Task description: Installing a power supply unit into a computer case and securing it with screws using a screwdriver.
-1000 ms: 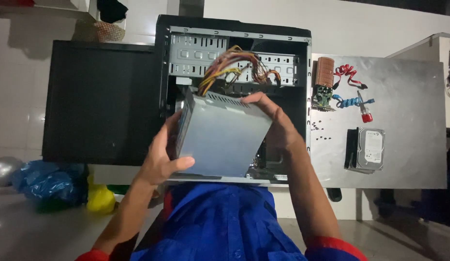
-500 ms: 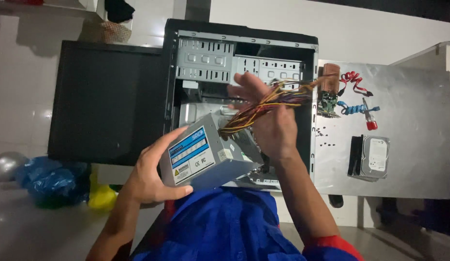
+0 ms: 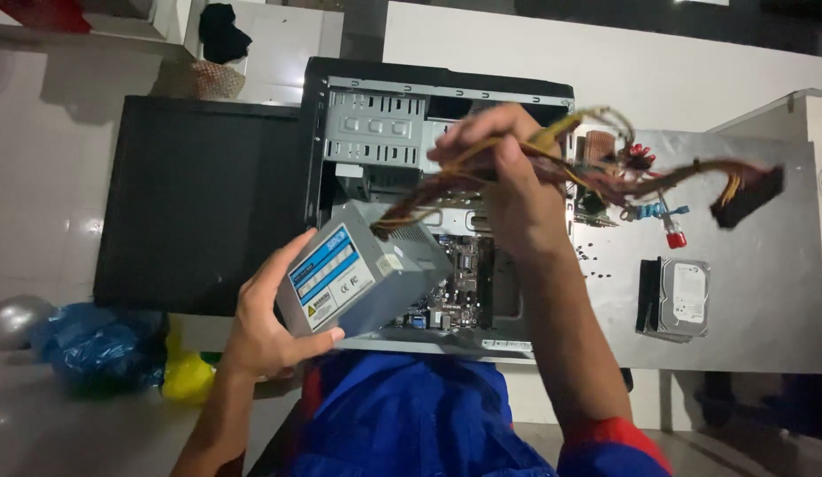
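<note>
Fingers (image 3: pixel 315 338) of the left hand (image 3: pixel 269 331) wrap the near corner of one grey power supply unit (image 3: pixel 362 274) — thumb on its labelled face, box tilted and lifted above the open computer case (image 3: pixel 375 132). Far left: one blue plastic bag (image 3: pixel 84 340) and one yellow object (image 3: pixel 188 378) on the floor, then one black side panel (image 3: pixel 199 203) lying flat beside the case. Inside the case, one green motherboard (image 3: pixel 450 287) shows below the unit. Right hand (image 3: pixel 508 185) is clenched around one bundle of cables (image 3: pixel 605 172) running from the unit — wires in yellow, red, orange and black, stretched rightward to one black connector (image 3: pixel 746 196), blurred. Beneath the bundle, one bare metal panel (image 3: pixel 773 309) carries one hard drive (image 3: pixel 682 298), one red-tipped cable (image 3: pixel 671 230) and scattered small screws (image 3: pixel 592 256); count of screws cannot be told.
</note>
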